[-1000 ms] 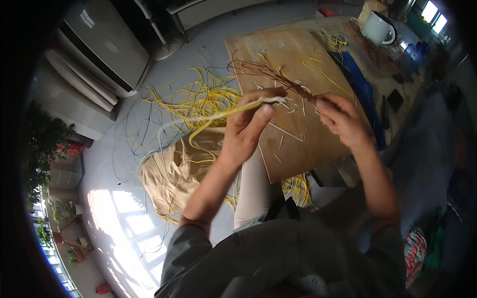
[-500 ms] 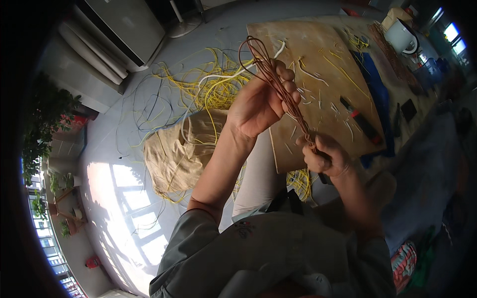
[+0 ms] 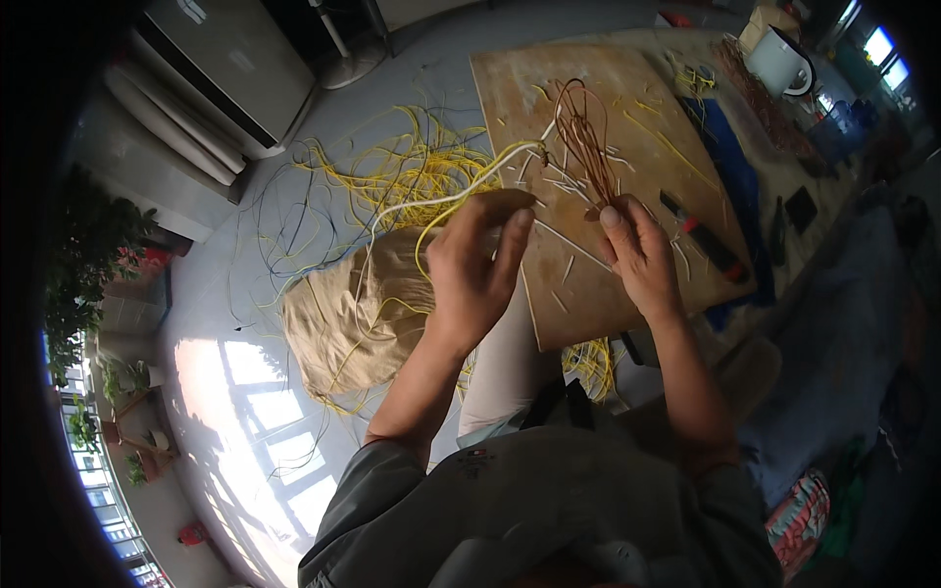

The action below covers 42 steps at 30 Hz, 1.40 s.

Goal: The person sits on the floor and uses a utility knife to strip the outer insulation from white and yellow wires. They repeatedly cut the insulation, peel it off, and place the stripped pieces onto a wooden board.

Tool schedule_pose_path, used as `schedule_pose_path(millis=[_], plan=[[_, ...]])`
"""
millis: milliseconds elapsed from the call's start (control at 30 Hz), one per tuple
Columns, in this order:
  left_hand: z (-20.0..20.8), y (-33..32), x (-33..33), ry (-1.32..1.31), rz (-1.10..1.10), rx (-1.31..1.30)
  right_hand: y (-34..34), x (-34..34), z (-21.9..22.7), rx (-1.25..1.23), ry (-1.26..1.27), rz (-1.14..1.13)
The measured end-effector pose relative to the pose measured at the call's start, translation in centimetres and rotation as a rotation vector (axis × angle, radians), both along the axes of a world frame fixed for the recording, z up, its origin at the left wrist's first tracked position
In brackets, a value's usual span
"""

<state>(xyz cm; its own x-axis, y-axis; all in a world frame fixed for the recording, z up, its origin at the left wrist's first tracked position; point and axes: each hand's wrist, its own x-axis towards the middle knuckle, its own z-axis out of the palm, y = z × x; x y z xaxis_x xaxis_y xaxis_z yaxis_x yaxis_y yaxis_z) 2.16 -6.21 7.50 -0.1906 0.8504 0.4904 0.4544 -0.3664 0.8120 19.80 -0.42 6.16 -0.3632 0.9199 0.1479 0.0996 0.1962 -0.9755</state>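
My right hand [image 3: 642, 257] is closed round the lower end of a looped bundle of bare copper wire [image 3: 592, 162], holding it over a wooden board [image 3: 588, 318]. The bundle's loops fan out upward from the fingers. To its left, my left hand [image 3: 470, 269] has thumb and forefinger apart, with nothing seen between them. Just above that hand, a white wire [image 3: 431, 200] and a yellow wire run toward the copper bundle; whether they touch it cannot be told. Short stripped pieces of white insulation [image 3: 561, 269] lie scattered on the board.
A red-and-black utility knife [image 3: 718, 247] rests on the board's right side. Tangled yellow wire [image 3: 431, 162] covers the floor to the left, beside a tan sack [image 3: 348, 328]. Blue cloth [image 3: 750, 235] lies along the board's right edge. A white mug-like container [image 3: 777, 64] stands far right.
My left hand has let go of the copper bundle and drawn back down. My right hand has risen with the bundle, gripping its lower end. The white and yellow wires have shifted.
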Motion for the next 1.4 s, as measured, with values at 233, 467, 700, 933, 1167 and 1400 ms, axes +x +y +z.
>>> schedule_pose_path(millis=[233, 467, 700, 933, 1167, 1400], plan=[[1.8, 4.6, -3.2, -0.132, -0.281, -0.205, 0.1, 0.9, -0.4, -0.138, 0.236, 0.125], [3.8, 7.8, -5.4, 0.14, -0.736, -0.223, 0.9, 2.1, 2.2, 0.426, -0.403, 0.461], [5.7, 4.0, -1.2, 0.733, -0.136, 0.113, 4.9, 2.1, 5.5, 0.58, -0.875, 0.015], [-0.7, 3.3, -0.8, 0.151, -0.016, 0.113, 2.4, 0.6, 2.1, -0.403, 0.036, 0.102], [-0.6, 3.7, -0.1, -0.177, -0.126, 0.106, -1.2, -2.1, 1.2, -0.775, 0.787, 0.392], [0.1, 3.7, -0.8, -0.097, -0.21, -0.036, -1.4, -1.8, -0.2, -0.357, 0.516, 0.107]])
